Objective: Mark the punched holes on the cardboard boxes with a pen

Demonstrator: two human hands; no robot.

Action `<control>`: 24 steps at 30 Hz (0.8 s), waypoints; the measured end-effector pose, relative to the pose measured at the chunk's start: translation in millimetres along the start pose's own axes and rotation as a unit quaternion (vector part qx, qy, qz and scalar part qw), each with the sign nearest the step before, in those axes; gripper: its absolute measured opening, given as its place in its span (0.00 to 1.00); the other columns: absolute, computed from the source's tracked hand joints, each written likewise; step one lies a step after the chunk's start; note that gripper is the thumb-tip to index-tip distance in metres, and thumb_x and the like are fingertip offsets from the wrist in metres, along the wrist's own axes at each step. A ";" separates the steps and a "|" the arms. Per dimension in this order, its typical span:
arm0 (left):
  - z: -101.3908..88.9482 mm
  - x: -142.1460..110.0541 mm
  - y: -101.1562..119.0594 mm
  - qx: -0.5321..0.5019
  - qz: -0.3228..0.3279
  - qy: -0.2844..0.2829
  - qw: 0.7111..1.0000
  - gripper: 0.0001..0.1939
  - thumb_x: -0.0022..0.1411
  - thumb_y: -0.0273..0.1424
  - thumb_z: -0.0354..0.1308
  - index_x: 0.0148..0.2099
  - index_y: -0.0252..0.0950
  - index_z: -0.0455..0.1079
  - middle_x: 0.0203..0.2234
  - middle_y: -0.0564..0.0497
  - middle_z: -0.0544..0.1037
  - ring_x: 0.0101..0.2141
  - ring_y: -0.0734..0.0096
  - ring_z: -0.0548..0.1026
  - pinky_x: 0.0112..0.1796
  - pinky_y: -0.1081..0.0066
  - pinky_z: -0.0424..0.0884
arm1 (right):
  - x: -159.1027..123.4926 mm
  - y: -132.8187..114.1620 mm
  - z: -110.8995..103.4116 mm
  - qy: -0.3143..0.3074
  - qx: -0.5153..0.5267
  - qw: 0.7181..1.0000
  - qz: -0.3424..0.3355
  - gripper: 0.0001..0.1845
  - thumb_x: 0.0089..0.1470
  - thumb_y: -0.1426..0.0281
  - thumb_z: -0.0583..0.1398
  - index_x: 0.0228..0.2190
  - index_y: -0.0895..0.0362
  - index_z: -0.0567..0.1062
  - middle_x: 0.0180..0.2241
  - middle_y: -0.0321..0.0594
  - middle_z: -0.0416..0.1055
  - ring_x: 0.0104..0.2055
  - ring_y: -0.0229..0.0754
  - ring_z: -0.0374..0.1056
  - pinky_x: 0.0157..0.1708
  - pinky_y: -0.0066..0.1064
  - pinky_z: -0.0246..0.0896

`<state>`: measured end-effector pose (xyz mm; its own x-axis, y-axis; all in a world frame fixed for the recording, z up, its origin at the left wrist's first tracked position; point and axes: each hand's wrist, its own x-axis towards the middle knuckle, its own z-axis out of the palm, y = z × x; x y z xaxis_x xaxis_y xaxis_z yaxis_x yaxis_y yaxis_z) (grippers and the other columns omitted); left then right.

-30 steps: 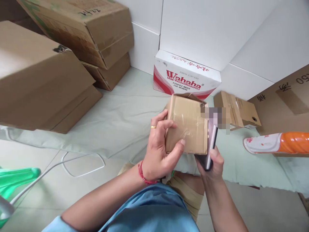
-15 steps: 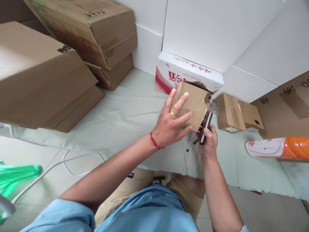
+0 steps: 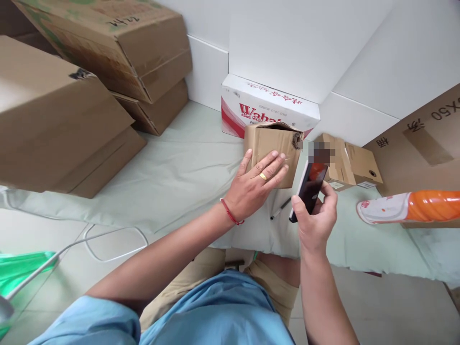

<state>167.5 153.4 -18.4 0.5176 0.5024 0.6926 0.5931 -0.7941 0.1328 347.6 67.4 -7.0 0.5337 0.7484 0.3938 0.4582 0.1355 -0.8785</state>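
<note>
My left hand [image 3: 253,184] lies with outstretched fingers on the near side of a small brown cardboard box [image 3: 271,140]. That box has a gap along its top edge and a dark, torn spot at its upper right corner. To the right of it, my right hand [image 3: 318,227] holds a black smartphone [image 3: 312,189] between thumb and fingers. The phone is upright and tilted, its dark glossy face showing an orange reflection; pixelation covers its top end. A pen [image 3: 280,209] lies on the cloth between my hands.
A white and red carton [image 3: 233,112] stands against the wall behind the box. Small brown boxes [image 3: 362,163] and an orange bottle [image 3: 431,206] are on the right. Large cartons [image 3: 64,134] fill the left side. Pale green cloth [image 3: 179,167] covers the surface.
My right hand has moved away from the box's right side and turned the smartphone, so its dark face shows. My left hand has slid lower on the box, its fingers closer together.
</note>
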 end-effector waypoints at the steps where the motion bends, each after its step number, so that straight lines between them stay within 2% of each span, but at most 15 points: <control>1: -0.4 0.0 -0.5 0.002 0.001 0.000 1.000 0.31 0.75 0.18 0.52 0.76 0.38 0.63 0.74 0.39 0.70 0.77 0.58 0.63 0.80 0.39 0.33 | 0.2 -0.8 1.3 0.007 -0.036 0.999 -0.034 0.42 0.50 0.50 0.74 0.59 0.55 0.71 0.54 0.48 0.72 0.48 0.47 0.75 0.44 0.40 0.77; 4: 0.1 -0.6 -1.4 0.008 0.004 0.001 1.000 0.30 0.75 0.18 0.52 0.76 0.38 0.64 0.74 0.39 0.70 0.77 0.56 0.64 0.80 0.38 0.36 | 2.6 -3.8 8.2 0.037 -0.122 0.979 -0.161 0.43 0.51 0.48 0.73 0.61 0.55 0.71 0.58 0.53 0.69 0.61 0.57 0.71 0.54 0.53 0.77; 6: 1.4 -0.7 -1.6 0.011 0.004 0.006 1.000 0.29 0.76 0.19 0.52 0.75 0.38 0.66 0.73 0.39 0.71 0.77 0.55 0.64 0.80 0.38 0.37 | 4.7 -8.0 14.5 0.055 -0.147 0.962 -0.225 0.42 0.53 0.50 0.72 0.62 0.56 0.70 0.59 0.55 0.69 0.63 0.59 0.69 0.58 0.57 0.75; 8: 2.6 -0.4 -1.9 0.011 0.005 0.012 1.000 0.28 0.77 0.20 0.52 0.75 0.39 0.66 0.73 0.39 0.72 0.76 0.56 0.65 0.80 0.39 0.37 | 6.4 -14.0 21.5 0.072 -0.156 0.950 -0.262 0.42 0.54 0.52 0.73 0.63 0.56 0.69 0.59 0.56 0.70 0.62 0.59 0.69 0.60 0.58 0.74; 15: 5.5 -2.0 -5.6 -0.009 0.006 0.017 1.000 0.27 0.80 0.25 0.53 0.77 0.43 0.66 0.75 0.43 0.70 0.77 0.56 0.64 0.80 0.43 0.33 | 6.7 -32.3 44.8 0.102 -0.170 0.942 -0.272 0.40 0.58 0.52 0.69 0.64 0.55 0.65 0.58 0.55 0.68 0.61 0.59 0.69 0.58 0.59 0.74; 20: 5.9 -5.2 -8.9 -0.010 0.002 -0.002 1.000 0.25 0.82 0.30 0.52 0.77 0.43 0.66 0.72 0.43 0.73 0.78 0.58 0.62 0.80 0.45 0.30 | 2.8 -34.7 49.6 0.084 -0.165 0.946 -0.266 0.41 0.58 0.50 0.69 0.64 0.55 0.64 0.59 0.55 0.67 0.62 0.58 0.68 0.61 0.60 0.73; 24: 5.6 -5.3 -9.2 -0.016 0.002 0.004 1.000 0.25 0.83 0.32 0.53 0.76 0.44 0.66 0.71 0.43 0.75 0.78 0.58 0.63 0.80 0.45 0.30 | -1.8 -40.0 50.6 0.073 -0.160 0.953 -0.248 0.41 0.58 0.51 0.70 0.64 0.54 0.64 0.60 0.55 0.67 0.63 0.58 0.68 0.62 0.60 0.72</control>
<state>162.8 160.0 -27.3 0.5143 0.4968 0.6991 0.5713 -0.8064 0.1527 292.3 93.5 13.7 0.2788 0.5418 0.7929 0.8601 0.2264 -0.4571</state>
